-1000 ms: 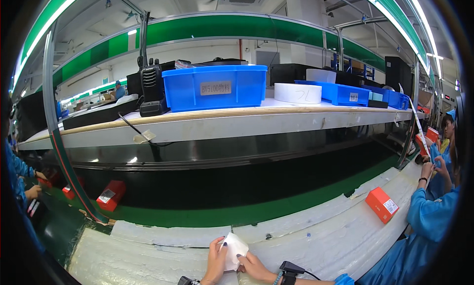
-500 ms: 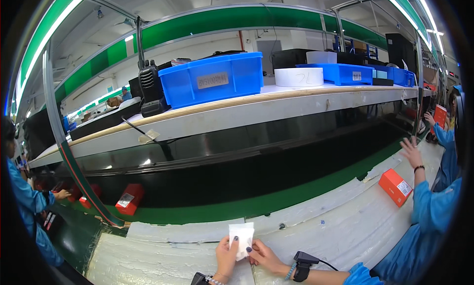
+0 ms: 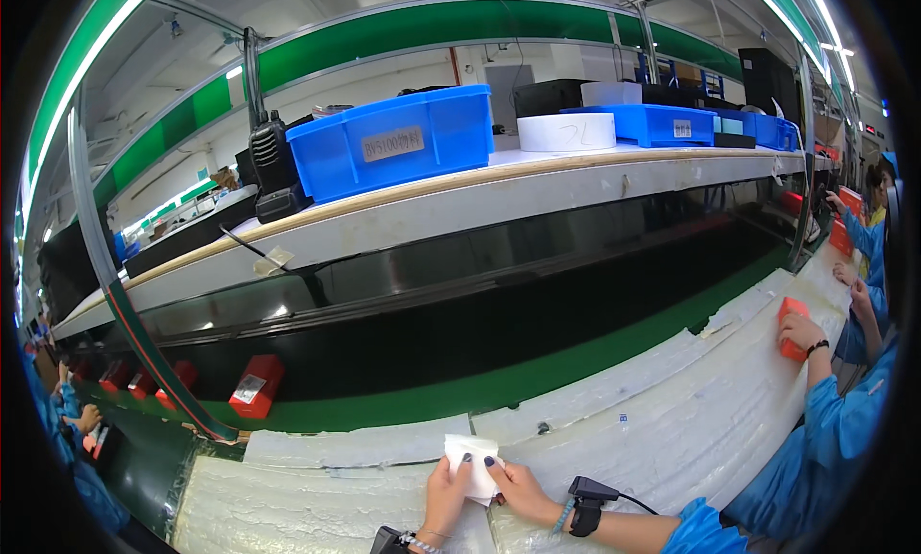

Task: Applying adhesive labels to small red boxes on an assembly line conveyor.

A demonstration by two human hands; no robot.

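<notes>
White packet (image 3: 477, 481) is between the two hands of the person, held over the bench (image 3: 614, 463), not far from the bench's far edge and close to the seam where two pale cover sheets meet. The left hand (image 3: 445, 496) is at its left side, with the thumb pressed flat on the front face; the right hand (image 3: 526, 495) comes from the right side, and its thumb also lies on this face, near the other thumb. Both hands are partly closed and have hold of the packet in a pinch; the fingers behind it are mostly hidden.

About writing: on the shelf, the large blue bin (image 3: 449, 132) carries on its front a pale label (image 3: 391, 144) with dark characters. To its right, the white roll (image 3: 566, 135) has a handwritten mark on its side, and the smaller blue tray (image 3: 662, 122) has a small white label. Beyond the bench's far edge, toward the left, a red box (image 3: 269, 372) shows a white printed label, too small to read. A little blue mark (image 3: 624, 418) is on the bench cover. Near the bench's right end, a co-worker's hand (image 3: 804, 331) grips another red box (image 3: 792, 310).
</notes>
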